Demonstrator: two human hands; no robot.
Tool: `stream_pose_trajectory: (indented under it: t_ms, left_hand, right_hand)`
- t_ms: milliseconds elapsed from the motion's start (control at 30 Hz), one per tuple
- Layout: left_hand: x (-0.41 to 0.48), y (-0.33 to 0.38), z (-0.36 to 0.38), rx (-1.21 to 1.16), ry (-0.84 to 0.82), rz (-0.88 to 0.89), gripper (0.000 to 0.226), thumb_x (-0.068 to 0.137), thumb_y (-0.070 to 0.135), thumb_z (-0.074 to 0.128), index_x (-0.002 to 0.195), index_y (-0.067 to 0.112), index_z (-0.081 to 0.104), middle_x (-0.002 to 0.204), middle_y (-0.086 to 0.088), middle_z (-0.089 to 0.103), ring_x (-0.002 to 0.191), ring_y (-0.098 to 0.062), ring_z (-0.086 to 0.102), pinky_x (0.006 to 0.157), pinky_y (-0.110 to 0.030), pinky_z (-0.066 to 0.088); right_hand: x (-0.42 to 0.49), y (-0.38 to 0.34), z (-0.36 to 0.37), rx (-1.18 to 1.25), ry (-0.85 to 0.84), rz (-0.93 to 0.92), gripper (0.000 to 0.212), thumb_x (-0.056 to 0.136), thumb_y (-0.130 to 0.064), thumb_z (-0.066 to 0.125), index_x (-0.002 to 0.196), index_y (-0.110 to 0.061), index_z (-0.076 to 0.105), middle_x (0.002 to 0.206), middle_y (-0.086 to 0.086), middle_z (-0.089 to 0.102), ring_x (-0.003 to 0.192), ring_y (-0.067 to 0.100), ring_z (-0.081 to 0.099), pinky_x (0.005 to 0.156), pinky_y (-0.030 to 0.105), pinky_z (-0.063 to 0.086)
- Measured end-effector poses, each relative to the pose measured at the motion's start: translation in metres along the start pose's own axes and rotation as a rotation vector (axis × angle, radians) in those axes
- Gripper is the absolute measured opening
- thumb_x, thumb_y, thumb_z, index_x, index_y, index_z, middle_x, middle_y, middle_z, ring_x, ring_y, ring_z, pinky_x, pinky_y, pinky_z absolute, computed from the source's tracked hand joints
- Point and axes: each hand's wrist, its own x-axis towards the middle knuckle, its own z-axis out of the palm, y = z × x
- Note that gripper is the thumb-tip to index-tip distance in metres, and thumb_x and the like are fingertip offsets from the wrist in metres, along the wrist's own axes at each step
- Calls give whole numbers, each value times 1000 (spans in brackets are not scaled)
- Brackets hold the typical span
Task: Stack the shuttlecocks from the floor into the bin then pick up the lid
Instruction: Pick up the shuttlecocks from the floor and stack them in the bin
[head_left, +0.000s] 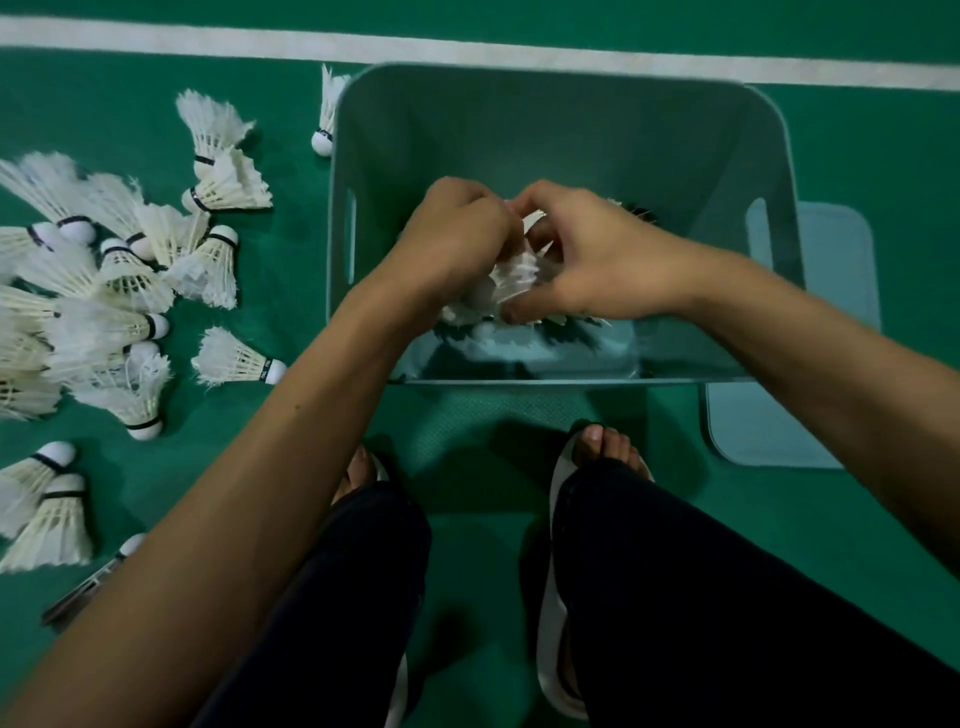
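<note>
Inside the bin (519, 130): both hands are on a shuttlecock bunch (514, 275), looks like nesting.
Your left hand (457, 228) and right hand (597, 260) are both curled round the bunch, low in the bin's near half; blur hides how many it holds. The floor shuttlecocks (104, 291) lie left of the bin, nearer your left hand. Their axes point every way, so expect to turn each one. At least fifteen corks show; overlap hides more. One stray shuttlecock (326, 119) sits at the far-left corner. One bin. One lid (779, 426) lies flat on the floor just right of the bin, on your right hand's side.
</note>
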Motion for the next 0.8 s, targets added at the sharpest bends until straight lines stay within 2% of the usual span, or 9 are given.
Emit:
stream_pose_trajectory:
  t_ms: [67,133,233,300,367,433,500,667,800]
  left_hand:
    - [-2,-1,0,-31,69,-8,25,79,29,69,90,7,66,69,-5,61,52,-17,56,55,-31,45]
    - [-5,-3,-1,23,190,24,27,82,38,73,86,13,63,70,-4,58,54,-16,56,54,-37,49]
    - [-4,-7,-8,28,279,70,38,69,43,85,83,15,63,71,4,60,63,-16,59,64,-41,58]
    - [-3,-8,-12,65,241,82,46,59,33,94,91,18,66,74,7,58,64,-13,56,58,-31,52]
    - [-2,-10,-12,93,221,89,46,58,12,92,95,21,66,78,7,54,64,-9,52,58,-24,42]
    - [-4,-10,-11,66,251,108,42,63,-5,75,95,21,67,81,8,54,67,-7,51,58,-22,39]
    - [-7,-10,-12,30,266,130,43,66,-9,64,97,20,67,87,9,55,69,-7,50,57,-22,39]
    - [-11,-4,-24,-153,273,152,44,76,-16,58,101,19,64,102,6,53,70,-7,52,53,-23,47]
    - [-8,-4,-27,-311,288,191,51,75,-23,56,100,21,62,111,3,56,90,-10,55,67,-24,52]
  right_hand:
    - [5,2,1,-126,26,-34,69,72,-33,90,127,-21,50,81,-7,62,66,6,62,54,18,47]
    - [6,4,-3,-206,-34,40,69,76,-41,87,134,-24,53,75,-19,51,58,-2,51,51,12,37]
    - [8,12,-4,-348,-86,152,36,77,-53,81,87,-20,70,69,-10,60,65,9,56,58,27,38]
    - [10,17,2,-371,-60,171,38,82,-50,78,67,-17,67,63,-1,62,65,19,59,57,28,38]
    - [11,17,9,-356,-75,227,35,89,-46,73,75,-14,71,73,4,68,73,24,64,59,30,45]
    - [13,12,14,-327,-120,316,36,92,-43,71,100,-8,75,100,10,74,94,28,70,77,37,58]
    - [13,5,17,-263,-121,378,39,91,-42,73,110,-8,74,111,9,73,102,27,69,86,37,58]
    - [10,-7,23,-243,157,310,23,79,-36,81,88,-14,82,89,6,77,82,19,68,71,29,57]
    - [20,-7,34,-118,53,383,23,89,-22,76,100,-3,72,83,11,72,59,17,58,54,27,51]
